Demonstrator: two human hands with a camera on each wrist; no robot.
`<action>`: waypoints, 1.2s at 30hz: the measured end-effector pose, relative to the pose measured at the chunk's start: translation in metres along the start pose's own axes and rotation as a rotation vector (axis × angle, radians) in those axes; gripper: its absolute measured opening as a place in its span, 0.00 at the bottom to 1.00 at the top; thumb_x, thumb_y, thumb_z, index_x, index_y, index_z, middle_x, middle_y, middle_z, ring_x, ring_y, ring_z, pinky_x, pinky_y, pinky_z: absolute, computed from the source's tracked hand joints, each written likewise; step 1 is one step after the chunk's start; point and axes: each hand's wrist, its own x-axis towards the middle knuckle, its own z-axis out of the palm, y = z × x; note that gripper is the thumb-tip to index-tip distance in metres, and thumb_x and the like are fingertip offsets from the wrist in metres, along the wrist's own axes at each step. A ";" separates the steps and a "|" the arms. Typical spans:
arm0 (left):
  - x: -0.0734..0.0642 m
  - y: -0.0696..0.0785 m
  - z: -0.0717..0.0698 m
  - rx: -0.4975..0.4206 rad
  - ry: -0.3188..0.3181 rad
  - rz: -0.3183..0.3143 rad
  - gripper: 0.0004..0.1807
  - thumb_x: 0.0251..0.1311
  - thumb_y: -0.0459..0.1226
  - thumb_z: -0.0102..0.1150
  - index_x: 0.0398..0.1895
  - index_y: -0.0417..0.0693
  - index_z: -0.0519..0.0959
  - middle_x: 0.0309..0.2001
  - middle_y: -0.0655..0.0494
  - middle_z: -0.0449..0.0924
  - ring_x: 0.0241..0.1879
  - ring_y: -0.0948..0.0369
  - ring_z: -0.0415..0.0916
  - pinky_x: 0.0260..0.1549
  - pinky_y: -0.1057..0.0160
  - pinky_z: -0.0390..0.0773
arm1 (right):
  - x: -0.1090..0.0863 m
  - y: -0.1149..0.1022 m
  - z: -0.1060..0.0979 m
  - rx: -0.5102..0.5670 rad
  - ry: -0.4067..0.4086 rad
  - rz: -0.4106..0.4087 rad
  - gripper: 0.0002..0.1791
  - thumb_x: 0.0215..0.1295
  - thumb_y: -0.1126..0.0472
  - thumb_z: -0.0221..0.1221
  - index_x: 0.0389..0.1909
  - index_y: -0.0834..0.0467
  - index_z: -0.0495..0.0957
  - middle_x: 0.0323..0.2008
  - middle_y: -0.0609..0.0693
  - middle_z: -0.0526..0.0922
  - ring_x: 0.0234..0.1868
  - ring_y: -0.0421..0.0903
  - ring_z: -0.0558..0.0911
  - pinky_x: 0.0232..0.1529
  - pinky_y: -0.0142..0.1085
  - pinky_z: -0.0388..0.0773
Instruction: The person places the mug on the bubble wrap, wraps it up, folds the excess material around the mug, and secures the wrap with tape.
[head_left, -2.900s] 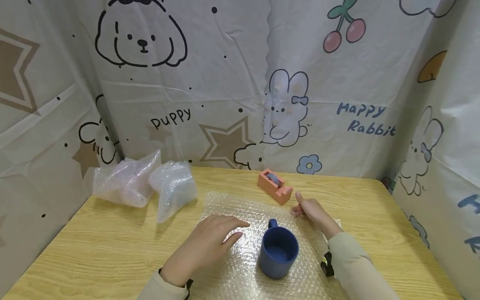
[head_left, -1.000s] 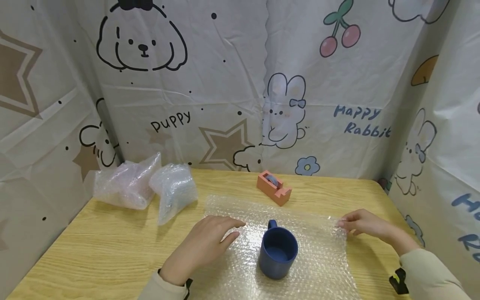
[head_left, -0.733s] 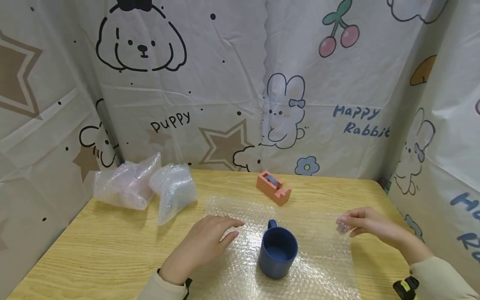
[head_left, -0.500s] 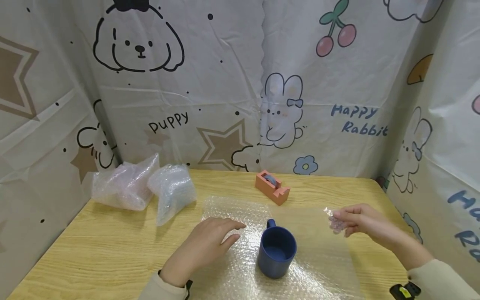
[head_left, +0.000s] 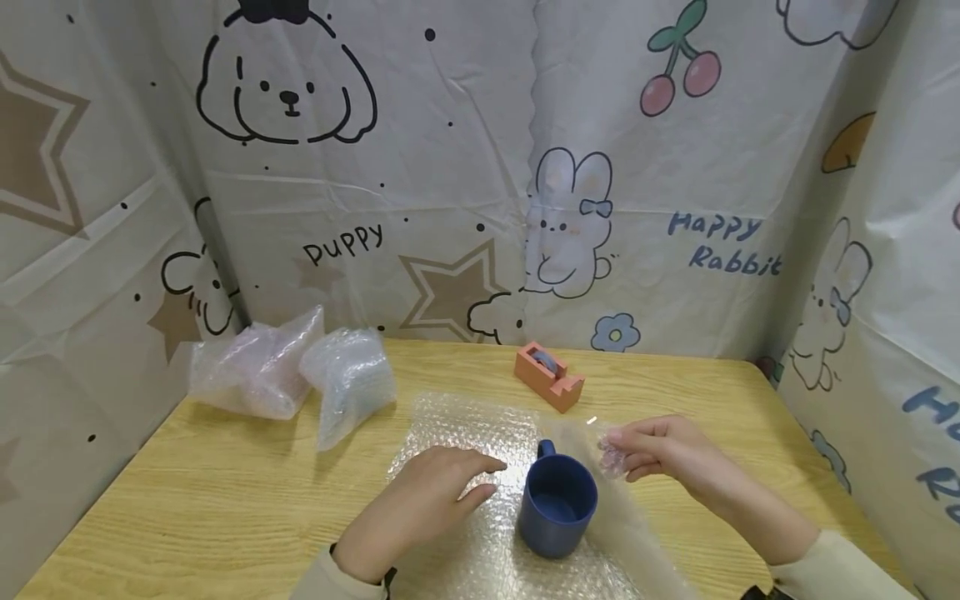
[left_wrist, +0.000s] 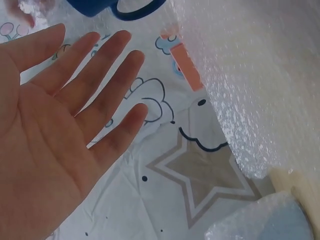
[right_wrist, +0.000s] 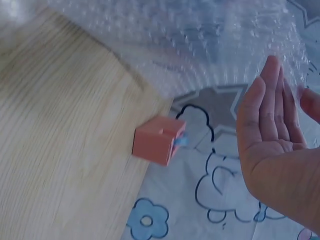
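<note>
A dark blue mug [head_left: 555, 512] stands upright on a clear bubble wrap sheet [head_left: 465, 429], its handle pointing to the back. Pinched in my right hand [head_left: 675, 454] is the sheet's far right corner, lifted and drawn over toward the mug. The right wrist view shows that raised bubble wrap [right_wrist: 200, 45] reaching the fingertips of the right hand [right_wrist: 272, 140]. My left hand [head_left: 423, 504] hovers or rests over the sheet left of the mug, holding nothing; which of the two I cannot tell. Its fingers are spread and relaxed in the left wrist view.
An orange tape dispenser [head_left: 549, 377] sits behind the sheet. Two bubble-wrapped bundles, one pinkish [head_left: 258, 371] and one whitish [head_left: 348, 383], lie at the back left. Printed cloth [head_left: 450, 192] hangs around the wooden table [head_left: 202, 500].
My right hand has gone from beside the tape dispenser to the sheet's right corner, taken hold of it and brought it left toward the mug. The left hand has barely shifted.
</note>
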 end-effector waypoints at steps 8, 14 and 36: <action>0.000 0.009 0.008 -0.059 -0.097 0.013 0.17 0.68 0.43 0.60 0.58 0.53 0.81 0.54 0.62 0.82 0.53 0.61 0.79 0.55 0.57 0.77 | 0.004 0.005 0.032 -0.023 0.012 -0.050 0.20 0.71 0.57 0.59 0.47 0.73 0.81 0.35 0.54 0.87 0.34 0.45 0.86 0.39 0.38 0.85; -0.001 0.012 0.014 -0.092 -0.157 -0.001 0.21 0.67 0.46 0.61 0.61 0.53 0.79 0.56 0.64 0.81 0.54 0.63 0.78 0.56 0.59 0.76 | 0.001 0.014 0.052 -0.107 -0.013 -0.156 0.20 0.68 0.56 0.63 0.49 0.70 0.80 0.39 0.58 0.87 0.38 0.49 0.87 0.43 0.36 0.84; -0.024 -0.064 -0.010 -0.308 -0.080 -0.401 0.27 0.72 0.46 0.53 0.69 0.41 0.69 0.67 0.40 0.69 0.66 0.42 0.66 0.65 0.40 0.63 | -0.012 0.056 0.073 -0.549 0.158 -0.793 0.21 0.58 0.77 0.65 0.49 0.55 0.80 0.44 0.45 0.84 0.44 0.40 0.84 0.41 0.32 0.83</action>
